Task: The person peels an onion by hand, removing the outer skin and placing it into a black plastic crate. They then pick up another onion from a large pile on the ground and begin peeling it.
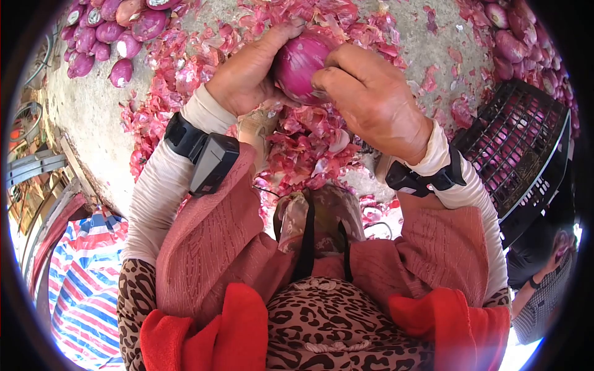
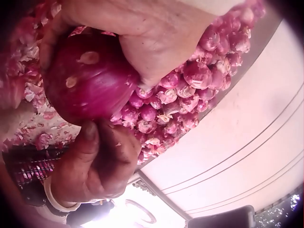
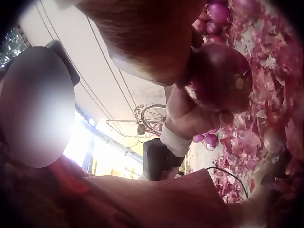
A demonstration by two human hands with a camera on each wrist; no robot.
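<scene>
A large purple-red onion point(image 1: 303, 65) is held up over the peel-covered ground. My left hand point(image 1: 250, 71) grips it, thumb along the upper side and fingers round the far side and below. On the onion's right side, my right hand point(image 1: 377, 102) has its fingers curled, with thumb and forefinger pinching at the surface. The left wrist view shows two pale spots on the smooth onion point(image 2: 90, 90) and the right thumb tip pressed to its edge. In the right wrist view, the back of the right hand point(image 3: 152, 42) covers part of the onion.
Loose onion skins point(image 1: 315, 145) lie thickly on the concrete point(image 1: 99, 130). Onion piles stand at the upper left point(image 1: 111, 31) and upper right point(image 1: 513, 37). A black plastic crate point(image 1: 513, 142) tilts at the right, near another person's arm point(image 1: 541, 278). A striped sheet point(image 1: 86, 278) lies lower left.
</scene>
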